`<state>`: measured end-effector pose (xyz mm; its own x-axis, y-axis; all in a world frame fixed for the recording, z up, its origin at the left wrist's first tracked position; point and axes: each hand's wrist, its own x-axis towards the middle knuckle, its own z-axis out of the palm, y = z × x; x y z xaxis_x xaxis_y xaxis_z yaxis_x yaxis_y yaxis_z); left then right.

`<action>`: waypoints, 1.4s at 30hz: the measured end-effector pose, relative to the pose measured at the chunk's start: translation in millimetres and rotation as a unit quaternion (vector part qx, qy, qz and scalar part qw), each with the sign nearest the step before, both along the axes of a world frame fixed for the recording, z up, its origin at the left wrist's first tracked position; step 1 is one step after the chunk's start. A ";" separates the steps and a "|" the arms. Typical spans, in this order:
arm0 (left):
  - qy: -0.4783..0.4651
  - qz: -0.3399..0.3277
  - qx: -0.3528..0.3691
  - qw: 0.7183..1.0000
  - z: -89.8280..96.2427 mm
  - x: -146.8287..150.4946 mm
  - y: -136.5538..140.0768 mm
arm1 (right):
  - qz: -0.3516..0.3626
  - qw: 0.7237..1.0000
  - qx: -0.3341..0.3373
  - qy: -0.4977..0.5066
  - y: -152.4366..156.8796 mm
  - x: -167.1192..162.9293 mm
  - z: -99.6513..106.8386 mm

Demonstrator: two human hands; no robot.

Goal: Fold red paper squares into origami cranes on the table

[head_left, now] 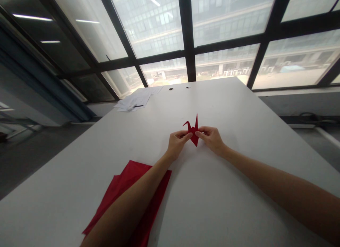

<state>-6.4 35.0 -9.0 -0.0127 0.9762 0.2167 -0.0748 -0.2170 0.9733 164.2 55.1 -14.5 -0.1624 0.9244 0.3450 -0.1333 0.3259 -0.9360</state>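
Between my two hands is a red origami crane [193, 131], held just above the white table. Its bent head points up to the left, its straight tail stands upright, and one wing hangs down in a point. My left hand [177, 142] pinches the crane's left side between thumb and fingers. From the right, my right hand [211, 136] grips the other side in the same way. The fingertips behind the crane are partly hidden. Under my left forearm lie several sheets of red paper [132, 174], partly covered by the arm.
The white table [212, 208] stretches away toward large dark-framed windows [189, 38]. White papers [138, 97] with a dark pen-like object [138, 106] lie at its far left. Two small dark round spots sit near the far edge. A blue curtain [39, 69] hangs at left.
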 end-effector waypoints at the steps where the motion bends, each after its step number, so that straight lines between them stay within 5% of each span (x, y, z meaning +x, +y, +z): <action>1: 0.001 0.003 -0.001 1.000 -0.5 -0.3 0.5 | 0.001 1.000 0.000 -0.001 0.3 0.0 -0.2; 33: 0.032 0.001 0.001 0.999 -1.9 -2.2 1.8 | 0.050 0.997 -0.049 0.037 1.5 0.1 -3.2; 42: 0.034 0.000 -0.007 0.999 -2.7 -2.3 2.3 | 0.003 1.000 -0.021 0.011 2.0 -0.6 -1.6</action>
